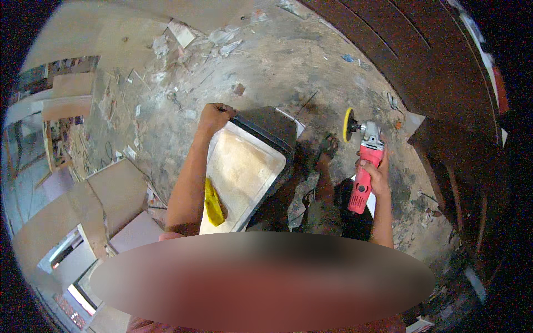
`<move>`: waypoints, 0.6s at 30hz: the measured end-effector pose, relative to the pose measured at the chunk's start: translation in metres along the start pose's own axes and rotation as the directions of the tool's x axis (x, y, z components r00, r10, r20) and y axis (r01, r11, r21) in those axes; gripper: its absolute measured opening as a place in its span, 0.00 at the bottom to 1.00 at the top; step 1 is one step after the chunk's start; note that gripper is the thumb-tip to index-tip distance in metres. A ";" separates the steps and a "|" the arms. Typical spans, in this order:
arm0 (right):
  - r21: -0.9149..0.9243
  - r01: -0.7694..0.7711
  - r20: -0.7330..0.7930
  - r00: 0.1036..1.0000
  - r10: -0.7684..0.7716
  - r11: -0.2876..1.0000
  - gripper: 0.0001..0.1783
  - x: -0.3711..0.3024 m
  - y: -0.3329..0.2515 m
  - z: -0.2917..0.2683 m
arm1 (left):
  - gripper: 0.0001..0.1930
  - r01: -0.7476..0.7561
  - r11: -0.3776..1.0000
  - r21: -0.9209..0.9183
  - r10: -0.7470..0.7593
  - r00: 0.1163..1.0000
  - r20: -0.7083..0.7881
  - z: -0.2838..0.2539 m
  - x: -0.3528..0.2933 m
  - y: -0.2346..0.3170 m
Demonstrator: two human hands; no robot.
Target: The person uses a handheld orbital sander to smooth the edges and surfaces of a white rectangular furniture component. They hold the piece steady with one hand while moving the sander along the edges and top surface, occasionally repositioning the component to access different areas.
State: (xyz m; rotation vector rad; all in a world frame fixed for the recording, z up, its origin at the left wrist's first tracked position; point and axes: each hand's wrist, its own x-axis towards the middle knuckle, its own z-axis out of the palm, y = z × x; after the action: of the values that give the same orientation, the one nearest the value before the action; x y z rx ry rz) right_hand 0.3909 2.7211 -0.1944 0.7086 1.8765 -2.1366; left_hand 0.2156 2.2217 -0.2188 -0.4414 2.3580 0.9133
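Note:
My right hand (pixel 375 176) is wrapped round the red body of an angle grinder (pixel 361 188). Its grey metal head points away from me, and a yellow round pad (pixel 348 125) sits on the spindle, turned to the left. My left hand (pixel 217 116) is closed over the far corner of a black-rimmed, box-like piece (pixel 244 158) with a pale, brownish-stained face. That piece stands tilted in front of me. A yellow object (pixel 212 203), perhaps a cutter or a folded cloth, lies on its pale face near the left edge.
My foot (pixel 328 145) rests on the dusty floor (pixel 266 72), beyond the box. Scraps of paper and plastic (pixel 225 41) litter the far left. Dark brown boards (pixel 383 33) stand along the right. Light panels and cardboard (pixel 119 188) lie at the left.

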 end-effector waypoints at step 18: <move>-0.425 0.221 0.539 0.841 0.049 0.878 0.63 0.196 -0.061 0.039 | 0.20 0.169 0.974 -0.153 -0.186 0.977 -0.102 -0.011 -0.071 0.011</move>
State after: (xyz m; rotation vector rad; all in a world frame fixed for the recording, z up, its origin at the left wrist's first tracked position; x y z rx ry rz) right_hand 0.1855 2.7231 -0.2327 -0.0890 1.9890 -1.5669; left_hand 0.2617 2.2287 -0.1626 -0.7701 2.3180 0.9993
